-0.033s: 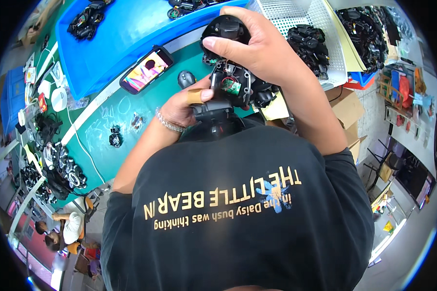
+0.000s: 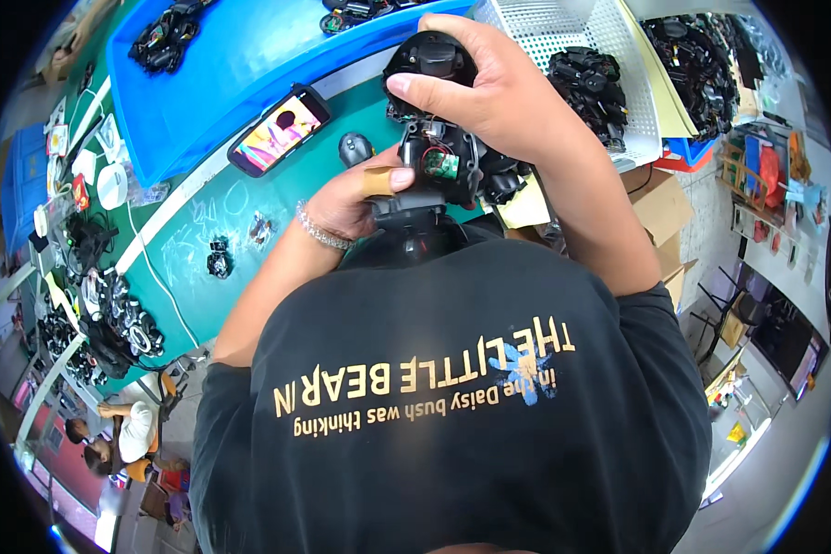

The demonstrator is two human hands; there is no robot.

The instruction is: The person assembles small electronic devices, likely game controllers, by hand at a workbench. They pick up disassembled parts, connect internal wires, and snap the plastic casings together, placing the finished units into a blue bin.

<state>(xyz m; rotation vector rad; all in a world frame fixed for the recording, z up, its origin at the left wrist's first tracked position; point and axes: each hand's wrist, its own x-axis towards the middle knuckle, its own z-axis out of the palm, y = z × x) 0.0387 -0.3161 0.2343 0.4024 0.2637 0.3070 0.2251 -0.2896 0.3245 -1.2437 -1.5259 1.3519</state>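
My right hand (image 2: 489, 88) is closed round a rounded black plastic part (image 2: 427, 57), thumb across its near side. Just below that part is an opened black housing (image 2: 415, 198) with a small green circuit board (image 2: 441, 164) and thin red wires inside. My left hand (image 2: 355, 198), with a tan wrap on the thumb, grips the housing from its left side, thumb on top and other fingers mostly hidden. Whether the rounded part and the housing are joined, I cannot tell. A small rounded dark piece (image 2: 355, 149) lies on the green table beside my left hand.
Left of my hands, a phone (image 2: 280, 130) leans against a blue tray (image 2: 240, 69) with black parts. A white perforated basket (image 2: 651, 111) of similar parts stands right. A small black part (image 2: 219, 259), a white cable (image 2: 162, 282) and piled black parts (image 2: 125, 314) are at left.
The rounded part and the opened housing have shifted very slightly in my hands. Both hands keep their grip.
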